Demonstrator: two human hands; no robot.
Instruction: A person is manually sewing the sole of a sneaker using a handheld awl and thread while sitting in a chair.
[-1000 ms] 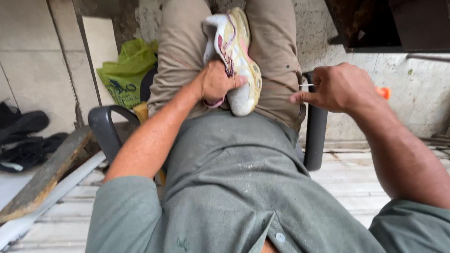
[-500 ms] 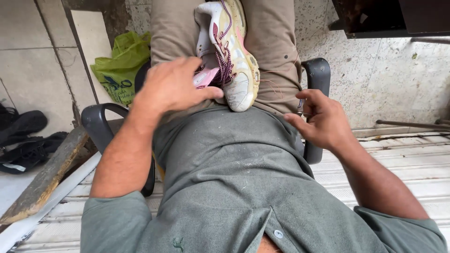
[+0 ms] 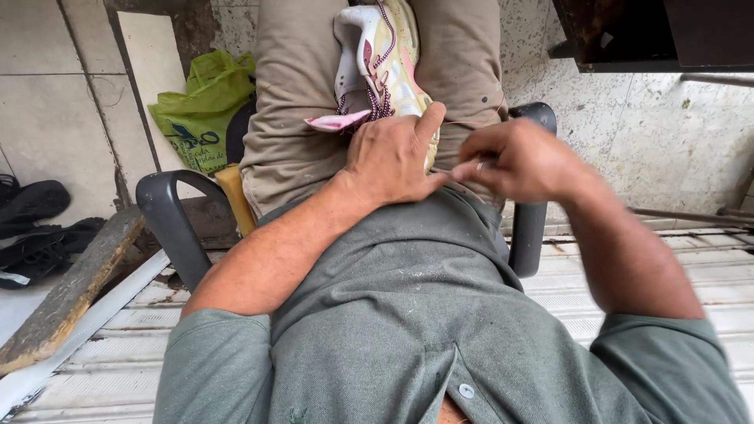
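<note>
- A person in a grey-green shirt (image 3: 408, 330) and tan trousers (image 3: 290, 118) sits in a dark plastic chair (image 3: 169, 224), seen from above, with the lap filling the middle of the view.
- A pale tiled wall (image 3: 47, 86) stands at left and a speckled stone wall (image 3: 652, 141) at right; the floor under the chair is made of white slats (image 3: 118, 330).
- A worn wooden plank (image 3: 71, 290) lies slanted at lower left, with dark sandals (image 3: 35, 228) beside it.
- A green bag (image 3: 200, 106) sits on the ground just left of the thigh.
- A white, yellow and pink sneaker (image 3: 385, 59) lies on the lap between the thighs, its heel end towards the body and its pink tongue sticking out to the left.
- The left hand (image 3: 393, 157) is closed over the sneaker's heel end, thumb raised along its side.
- The right hand (image 3: 518, 157), blurred, hangs just beside the left one with fingertips pinched together on what looks like a thin thread (image 3: 463, 123); a ring shows on one finger.
</note>
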